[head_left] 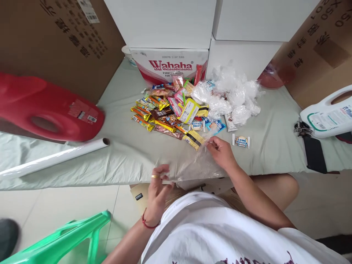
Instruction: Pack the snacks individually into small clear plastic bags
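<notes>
Two hands: my left hand curls loosely by the bag, grip unclear; across the table's edge, my right hand pinches it. I'm probably opening it; that calls for parting its layers. Snacks lie beyond.

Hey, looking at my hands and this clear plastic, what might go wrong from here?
One: the clear plastic might slip or twist, since the right hand pinches it near the top, while the left hand's hold on it can't be made out.
Two: its upper end lies close to the snack pile, so a tug might drag a few packets along.
Three: the black phone lies right at the front edge of the table; a bump might knock it off.
</notes>
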